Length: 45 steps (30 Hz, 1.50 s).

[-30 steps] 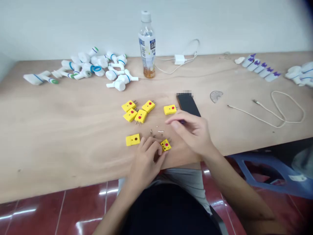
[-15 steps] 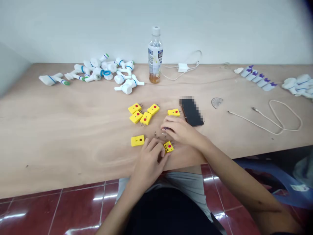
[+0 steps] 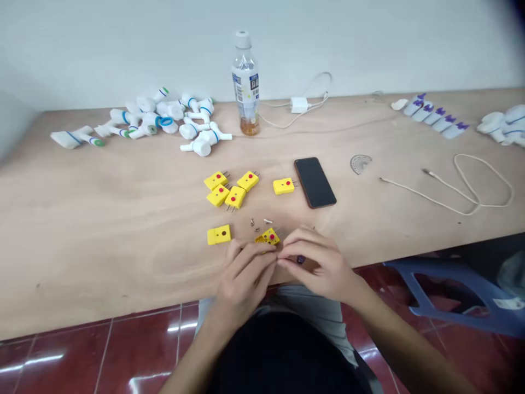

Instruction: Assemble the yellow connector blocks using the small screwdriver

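My left hand [image 3: 246,271] and my right hand [image 3: 318,262] meet at the fingertips near the table's front edge, both pinched. Whatever is between the fingertips is too small to make out. Tucked in my right hand is a thin tool with a dark purple handle [image 3: 301,259], seemingly a small screwdriver, mostly hidden by the fingers. Just beyond the fingertips lies an opened yellow two-pin plug [image 3: 268,237], its inside and a red dot showing. A yellow plug cover [image 3: 219,235] rests to the left. Small metal screws [image 3: 252,222] and a pale pin-like piece [image 3: 268,221] lie behind.
Several closed yellow plugs [image 3: 235,197] sit farther back, with another plug [image 3: 284,186] beside a phone [image 3: 315,182]. Along the wall are white-blue fittings [image 3: 164,117], a drink bottle [image 3: 246,87] and a charger [image 3: 299,104]. A protractor [image 3: 361,163] and cable [image 3: 471,205] lie right.
My right hand has come back toward me from beside the far plug, tool still in it, and now meets my left fingertips. The view has shifted slightly.
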### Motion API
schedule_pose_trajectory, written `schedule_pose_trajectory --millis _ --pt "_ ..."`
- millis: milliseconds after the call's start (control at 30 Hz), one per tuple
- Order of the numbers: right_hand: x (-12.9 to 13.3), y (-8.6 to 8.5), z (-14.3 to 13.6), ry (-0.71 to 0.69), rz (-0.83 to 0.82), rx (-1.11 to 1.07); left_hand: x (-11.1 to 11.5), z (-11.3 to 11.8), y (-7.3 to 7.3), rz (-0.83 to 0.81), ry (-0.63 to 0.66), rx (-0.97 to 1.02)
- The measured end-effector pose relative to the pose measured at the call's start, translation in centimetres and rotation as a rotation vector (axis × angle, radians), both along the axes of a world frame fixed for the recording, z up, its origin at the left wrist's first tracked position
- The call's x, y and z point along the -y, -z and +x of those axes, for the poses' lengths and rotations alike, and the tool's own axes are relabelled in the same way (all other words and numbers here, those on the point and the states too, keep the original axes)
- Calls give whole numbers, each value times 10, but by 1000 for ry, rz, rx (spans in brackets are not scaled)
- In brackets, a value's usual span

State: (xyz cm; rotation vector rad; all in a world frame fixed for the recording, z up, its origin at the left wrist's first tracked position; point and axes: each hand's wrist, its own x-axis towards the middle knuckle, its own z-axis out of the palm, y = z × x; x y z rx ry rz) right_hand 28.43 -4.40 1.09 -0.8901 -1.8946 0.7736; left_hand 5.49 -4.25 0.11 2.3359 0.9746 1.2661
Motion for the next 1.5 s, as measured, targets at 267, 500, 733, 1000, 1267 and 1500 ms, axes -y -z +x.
schedule_pose_trajectory --millis 267,500,733,1000,1267,1500 --pt "3 5 -6 48 53 -64 11 0 1 67 -48 29" --pt "3 8 -3 19 61 -21 13 -1 2 42 -38 -1" --pt "-7 8 10 33 87 130 5 -1 -1 1 -60 -46" --pt "-26 12 20 29 144 469 -10 -7 -4 -98 -49 -199" --pt "-21 18 20 53 180 462 -14 -5 -12 -84 -102 -307" --pt "-21 22 18 33 235 505 -19 -2 -21 -39 -45 -415"
